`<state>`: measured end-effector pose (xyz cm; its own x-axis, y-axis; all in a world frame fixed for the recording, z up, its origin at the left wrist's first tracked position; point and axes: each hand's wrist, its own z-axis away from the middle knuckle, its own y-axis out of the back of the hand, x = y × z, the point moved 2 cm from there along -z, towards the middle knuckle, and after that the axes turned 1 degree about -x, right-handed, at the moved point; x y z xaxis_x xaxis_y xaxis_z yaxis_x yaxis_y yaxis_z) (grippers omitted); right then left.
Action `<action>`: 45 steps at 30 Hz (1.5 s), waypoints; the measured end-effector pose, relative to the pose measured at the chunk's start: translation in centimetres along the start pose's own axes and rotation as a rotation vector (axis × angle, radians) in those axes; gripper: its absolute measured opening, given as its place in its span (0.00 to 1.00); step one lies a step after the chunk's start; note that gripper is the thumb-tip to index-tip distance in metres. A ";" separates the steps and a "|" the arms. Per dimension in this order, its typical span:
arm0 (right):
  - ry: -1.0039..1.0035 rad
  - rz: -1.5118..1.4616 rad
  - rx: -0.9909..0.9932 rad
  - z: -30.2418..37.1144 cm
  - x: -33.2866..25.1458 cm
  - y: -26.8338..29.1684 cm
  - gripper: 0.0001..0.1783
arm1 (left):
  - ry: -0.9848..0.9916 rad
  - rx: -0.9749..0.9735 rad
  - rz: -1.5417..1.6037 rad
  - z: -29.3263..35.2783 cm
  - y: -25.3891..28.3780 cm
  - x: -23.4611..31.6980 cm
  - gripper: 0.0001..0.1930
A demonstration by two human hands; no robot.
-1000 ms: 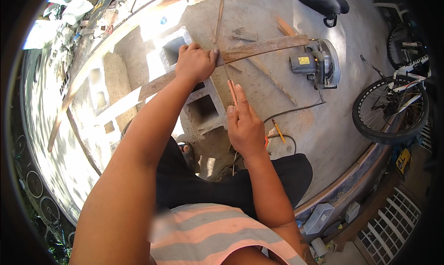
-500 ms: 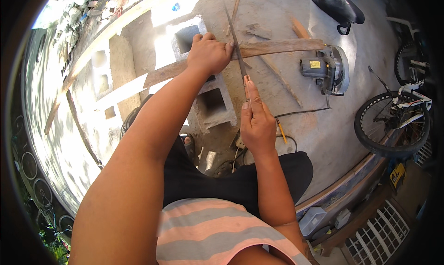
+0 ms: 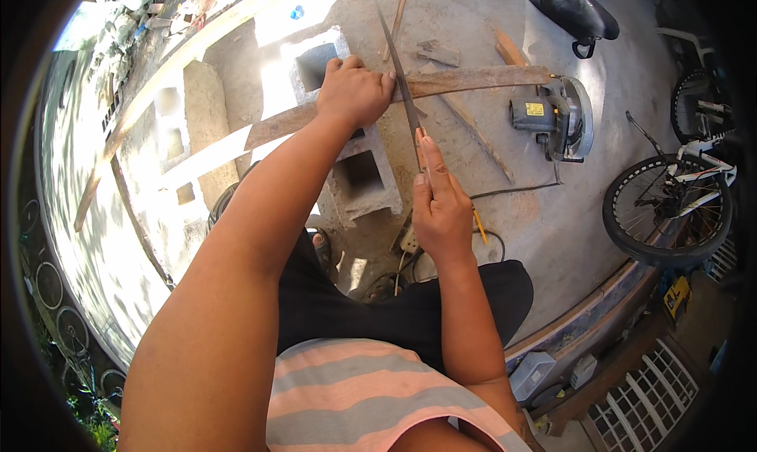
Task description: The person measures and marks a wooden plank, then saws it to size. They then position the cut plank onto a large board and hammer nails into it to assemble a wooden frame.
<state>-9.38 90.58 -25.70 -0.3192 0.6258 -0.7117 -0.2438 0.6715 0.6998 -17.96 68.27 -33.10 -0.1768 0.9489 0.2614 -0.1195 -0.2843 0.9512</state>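
My left hand (image 3: pixel 353 93) is closed over a long wooden plank (image 3: pixel 481 79) and presses it down on a grey hollow concrete block (image 3: pixel 341 203). In my right hand (image 3: pixel 441 215) is the handle of a handsaw, index finger stretched along it. The narrow saw blade (image 3: pixel 397 61) crosses the plank just right of my left fingers, its tip pointing away from me. Beyond the blade the plank runs on to the right, its end close to a circular saw (image 3: pixel 540 114). How deep the blade sits in the wood, I cannot tell.
More concrete blocks (image 3: pixel 209 97) support the plank's left part. Wood scraps (image 3: pixel 481 140) lie on the concrete floor. A yellow pencil (image 3: pixel 480 226) and a dark cord (image 3: pixel 512 190) are near my right hand. A bicycle (image 3: pixel 670 255) stands at the right, a black bicycle saddle-like object (image 3: pixel 579 14) far right.
My right hand and the saw have shifted very slightly, the blade still across the plank. The left hand keeps its hold; the whole view has moved a little.
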 end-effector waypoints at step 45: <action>-0.058 -0.019 -0.092 2.2 -0.5 2.5 0.35 | 0.009 -0.093 -0.019 0.0 0.8 0.1 0.32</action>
<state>-7.82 92.81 -23.75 -0.2609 0.6372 -0.7252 -0.3330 0.6458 0.6871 -18.06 68.20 -32.33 -0.1821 0.9530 0.2420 -0.2129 -0.2785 0.9365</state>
